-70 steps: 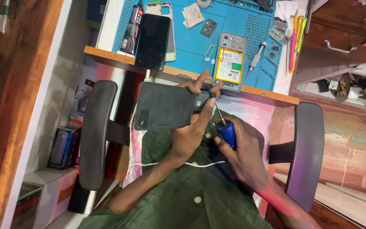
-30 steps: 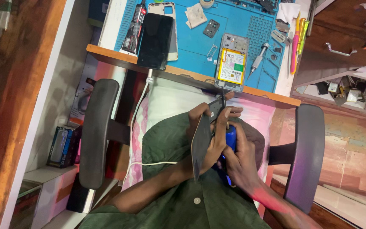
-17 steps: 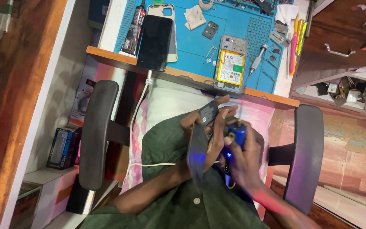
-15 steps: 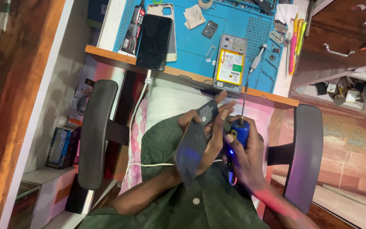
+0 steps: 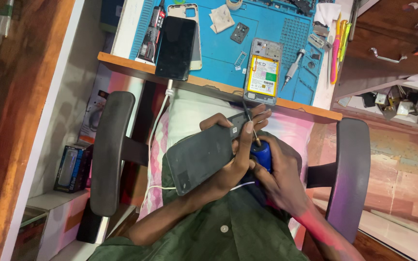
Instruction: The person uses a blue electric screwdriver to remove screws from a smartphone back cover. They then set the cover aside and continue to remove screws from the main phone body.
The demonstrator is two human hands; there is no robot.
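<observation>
Over the lap, the left hand [image 5: 235,162] grips a grey phone back cover [image 5: 201,157]; the right hand [image 5: 279,181] is closed around a blue-handled screwdriver [image 5: 261,153]. Beyond, a blue mat [image 5: 262,24] holds an opened phone [image 5: 263,70] and black phone [image 5: 176,41].

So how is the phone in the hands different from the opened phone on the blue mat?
The held phone is closed, showing a plain dark grey back; the opened phone shows its battery. The held phone is tilted in the left hand; the opened phone lies flat on the blue mat, untouched. Both are slim rectangles.
</observation>
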